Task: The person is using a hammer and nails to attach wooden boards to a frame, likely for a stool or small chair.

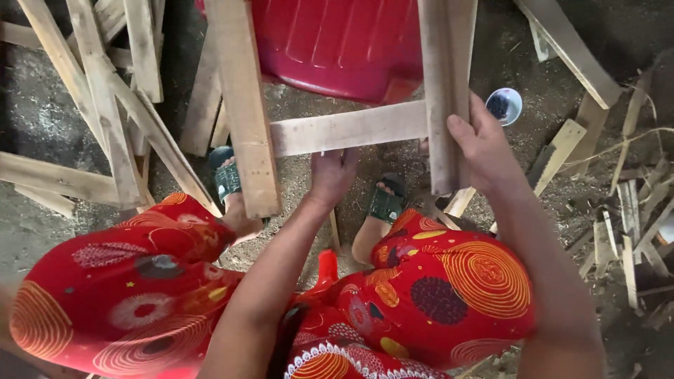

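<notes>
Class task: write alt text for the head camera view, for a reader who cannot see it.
Seen from above, a seated person's right hand grips an upright slat, while the left hand holds a cross slat joined to it. A red chair stands behind, with scrap wood around.

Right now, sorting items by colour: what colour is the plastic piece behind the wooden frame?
Red plastic piece, clearest in the head view.
</notes>
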